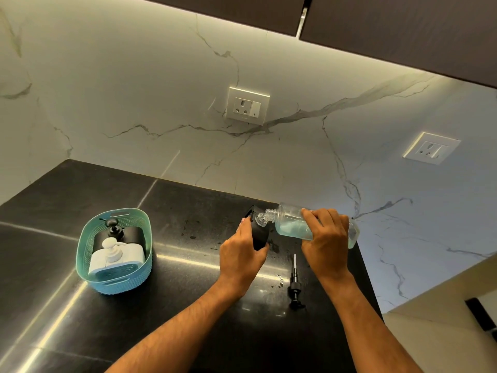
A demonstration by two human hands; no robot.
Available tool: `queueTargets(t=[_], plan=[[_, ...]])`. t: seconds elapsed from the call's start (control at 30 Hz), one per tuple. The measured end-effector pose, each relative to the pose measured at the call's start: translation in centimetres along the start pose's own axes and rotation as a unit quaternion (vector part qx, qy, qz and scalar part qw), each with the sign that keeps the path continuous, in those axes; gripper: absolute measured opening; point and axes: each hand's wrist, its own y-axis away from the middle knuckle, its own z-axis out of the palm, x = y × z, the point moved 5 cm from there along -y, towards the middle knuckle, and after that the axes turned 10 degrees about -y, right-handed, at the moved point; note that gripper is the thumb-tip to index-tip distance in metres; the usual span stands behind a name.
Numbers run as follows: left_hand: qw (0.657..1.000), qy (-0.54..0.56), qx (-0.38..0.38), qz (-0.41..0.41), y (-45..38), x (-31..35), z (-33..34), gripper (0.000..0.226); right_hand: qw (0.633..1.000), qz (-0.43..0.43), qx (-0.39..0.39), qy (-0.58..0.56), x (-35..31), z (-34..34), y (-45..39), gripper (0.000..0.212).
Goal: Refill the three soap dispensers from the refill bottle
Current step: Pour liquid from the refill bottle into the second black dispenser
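Right hand (326,238) tipping the clear refill bottle (293,224) at centre right, fingers wrapped around it.
Its open neck is meeting the black dispenser (259,235), which the left hand (240,254) is gripping on the dark bench (174,211); a loose pump (294,285) is lying below, and two dispensers are sitting in the teal basket (114,281) at left.

We see warm strip light under the cabinets (403,30) washing the wall; glare streaks the dark counter (67,305) left of our hands; edges bow.
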Motion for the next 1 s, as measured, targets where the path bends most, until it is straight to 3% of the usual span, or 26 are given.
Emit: queueTargets(t=[1.0], plan=[[1.0, 0.006, -0.006, -0.003, -0.64, -0.49, 0.56, 0.072, 1.0, -0.007, -0.013, 0.004, -0.09, 0.32, -0.99, 0.067]])
